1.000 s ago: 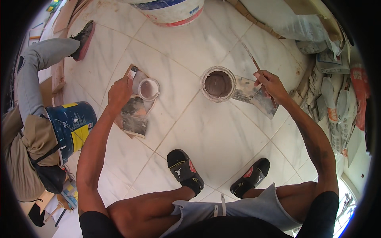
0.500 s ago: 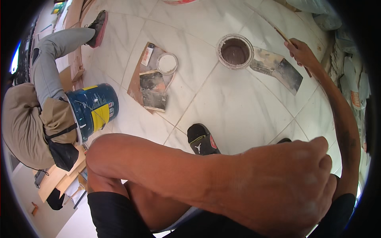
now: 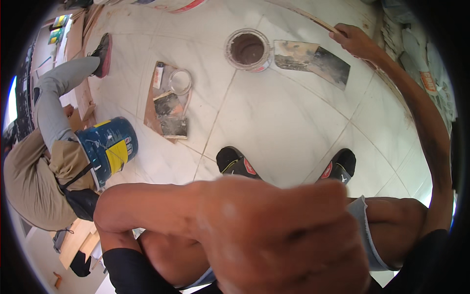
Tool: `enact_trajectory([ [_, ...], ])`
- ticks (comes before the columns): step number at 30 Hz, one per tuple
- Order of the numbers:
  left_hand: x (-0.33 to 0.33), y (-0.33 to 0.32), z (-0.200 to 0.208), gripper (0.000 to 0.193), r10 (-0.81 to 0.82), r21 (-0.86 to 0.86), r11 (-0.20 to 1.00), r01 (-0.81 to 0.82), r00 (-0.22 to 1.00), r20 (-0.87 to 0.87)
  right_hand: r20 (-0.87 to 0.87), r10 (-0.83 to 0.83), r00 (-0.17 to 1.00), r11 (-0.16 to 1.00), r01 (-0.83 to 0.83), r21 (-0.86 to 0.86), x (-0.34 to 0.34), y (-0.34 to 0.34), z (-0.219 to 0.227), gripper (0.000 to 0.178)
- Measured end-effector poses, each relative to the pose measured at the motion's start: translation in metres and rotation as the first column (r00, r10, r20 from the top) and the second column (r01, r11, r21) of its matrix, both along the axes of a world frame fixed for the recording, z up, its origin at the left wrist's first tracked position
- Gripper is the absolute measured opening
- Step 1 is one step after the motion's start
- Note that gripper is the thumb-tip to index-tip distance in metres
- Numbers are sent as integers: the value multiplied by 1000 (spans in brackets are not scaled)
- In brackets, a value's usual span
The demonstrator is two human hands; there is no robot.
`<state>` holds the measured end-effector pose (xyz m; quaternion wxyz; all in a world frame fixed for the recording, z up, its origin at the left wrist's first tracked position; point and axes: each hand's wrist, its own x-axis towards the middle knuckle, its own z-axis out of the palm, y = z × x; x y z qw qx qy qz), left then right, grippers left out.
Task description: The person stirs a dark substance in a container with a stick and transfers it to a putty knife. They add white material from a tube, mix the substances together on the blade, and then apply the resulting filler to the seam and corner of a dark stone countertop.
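Observation:
Close in front, my left hand (image 3: pixel 284 235) is curled into a closed shape, back and knuckles showing; anything inside its fingers is hidden. At the far right, my right hand (image 3: pixel 356 41) on its outstretched arm grips a long thin wooden strip (image 3: pixel 313 18), which runs away toward the top edge. Left of that hand stands an open round tub (image 3: pixel 248 49) with greyish-brown stuff inside. Two flat smeared plates, one tan (image 3: pixel 293 55) and one dark (image 3: pixel 332 67), lie on the tiles beside the tub, below my right hand.
A stained board (image 3: pixel 152 115) carries a round lid (image 3: pixel 180 82), a small tube (image 3: pixel 158 76) and dark smeared pieces. At left, another person in grey trousers (image 3: pixel 66 78) is beside a dark blue bucket (image 3: pixel 110 147). Plastic bags (image 3: pixel 426 73) lie along the right side.
My view has turned, so the floor things sit further left and higher. My left hand has moved leftward and stays closed. My right hand still grips the strip.

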<state>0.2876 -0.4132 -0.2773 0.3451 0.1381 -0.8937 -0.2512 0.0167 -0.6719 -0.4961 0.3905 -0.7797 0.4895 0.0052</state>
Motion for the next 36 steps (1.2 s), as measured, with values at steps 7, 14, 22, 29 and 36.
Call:
enact_trajectory([
  [7, 88, -70, -137, 105, 735, -70, 658, -749, 620, 273, -50, -39, 998, 996, 42, 73, -6, 12, 5, 44],
  [14, 134, -61, -245, 130, 676, 270, 518, -811, 582, 452, -8, -47, 999, 992, 48, 115, -9, 15, 35, 44],
  [22, 92, -62, -262, 111, 702, 666, 468, -580, 702, 118, 108, -105, 989, 953, 69, 296, 8, 52, 134, 28],
  [29, 88, -70, -234, 107, 634, 407, 572, -712, 699, 332, -144, 199, 969, 961, -164, 221, 20, 81, 232, 21],
  [36, 110, -73, -216, 115, 612, 23, 755, -655, 717, 335, -277, 583, 764, 776, -624, -90, 27, 107, 219, 21],
])
